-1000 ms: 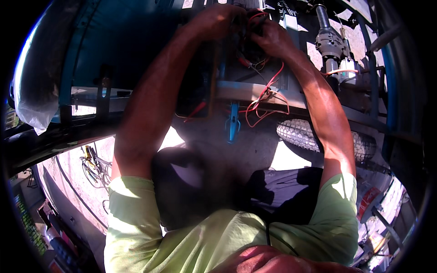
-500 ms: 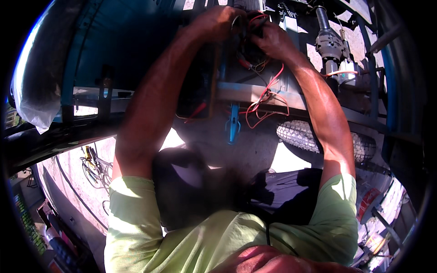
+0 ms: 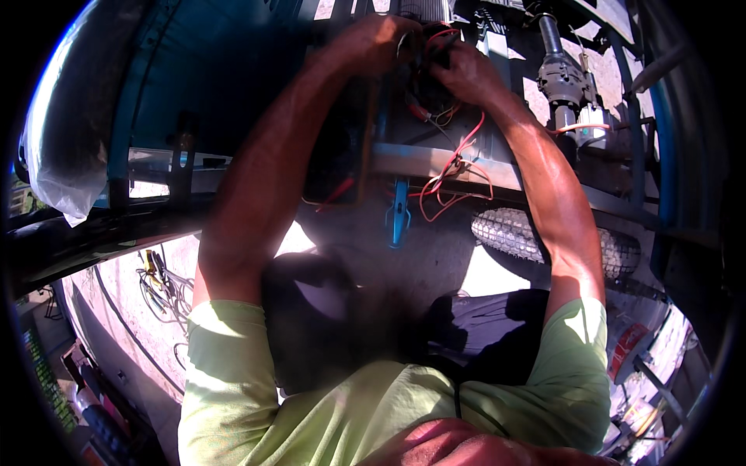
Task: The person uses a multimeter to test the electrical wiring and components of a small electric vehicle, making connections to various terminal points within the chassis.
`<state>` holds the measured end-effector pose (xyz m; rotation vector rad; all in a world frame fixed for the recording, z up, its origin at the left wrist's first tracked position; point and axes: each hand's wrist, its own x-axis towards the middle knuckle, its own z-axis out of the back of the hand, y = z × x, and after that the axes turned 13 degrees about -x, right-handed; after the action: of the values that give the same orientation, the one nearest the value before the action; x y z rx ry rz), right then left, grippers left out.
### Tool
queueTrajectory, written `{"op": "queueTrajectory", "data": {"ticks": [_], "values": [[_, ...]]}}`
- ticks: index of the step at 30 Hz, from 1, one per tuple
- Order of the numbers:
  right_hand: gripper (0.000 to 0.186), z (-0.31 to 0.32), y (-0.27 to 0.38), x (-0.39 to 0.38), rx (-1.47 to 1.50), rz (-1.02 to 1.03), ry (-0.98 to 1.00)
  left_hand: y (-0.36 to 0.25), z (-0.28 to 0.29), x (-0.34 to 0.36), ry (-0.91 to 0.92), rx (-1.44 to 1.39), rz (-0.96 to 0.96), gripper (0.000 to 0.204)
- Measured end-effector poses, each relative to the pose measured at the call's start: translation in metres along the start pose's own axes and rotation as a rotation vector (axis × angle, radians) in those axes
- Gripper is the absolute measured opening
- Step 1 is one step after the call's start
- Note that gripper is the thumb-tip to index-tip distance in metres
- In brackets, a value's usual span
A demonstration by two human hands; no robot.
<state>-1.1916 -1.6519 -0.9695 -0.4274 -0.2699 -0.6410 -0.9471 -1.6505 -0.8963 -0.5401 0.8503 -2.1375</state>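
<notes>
Both my arms stretch forward to a bundle of wires [image 3: 423,78] at the top middle of the view. My left hand [image 3: 382,43] is bent round at the bundle's left side, its fingers closed on dark wires. From the right, my right hand [image 3: 465,71] pinches dark wiring of the same bundle. Fingertips of both hands are partly lost in shadow. A red connector [image 3: 420,113] hangs just below the hands. Loose red wires [image 3: 458,159] trail down over a metal frame bar [image 3: 443,158].
A blue bracket [image 3: 399,217] sticks out below the bar. At right lie a treaded tyre [image 3: 509,231] and a grey axle housing [image 3: 561,78]. A blue panel [image 3: 186,70] stands at left, with clear plastic wrap [image 3: 70,155] beyond it. Cables [image 3: 159,287] lie on the floor.
Both hands stay at the wire bundle with almost the same grip. The view has shifted very slightly; nothing has been let go.
</notes>
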Motion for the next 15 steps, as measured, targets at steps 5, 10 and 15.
{"op": "queueTrajectory", "data": {"ticks": [5, 10, 15], "values": [[0.031, 0.0, 0.001, 0.0, 0.093, -0.086, 0.041, 0.004, 0.0, 0.001, -0.007, 0.059, -0.079, 0.042], [0.034, 0.012, 0.009, 0.006, 0.233, -0.197, 0.103, 0.014, -0.003, 0.001, -0.026, 0.025, -0.09, 0.036], [0.037, 0.019, 0.011, 0.006, 0.284, -0.234, 0.113, 0.016, -0.006, 0.002, -0.046, 0.003, -0.105, 0.03]]}}
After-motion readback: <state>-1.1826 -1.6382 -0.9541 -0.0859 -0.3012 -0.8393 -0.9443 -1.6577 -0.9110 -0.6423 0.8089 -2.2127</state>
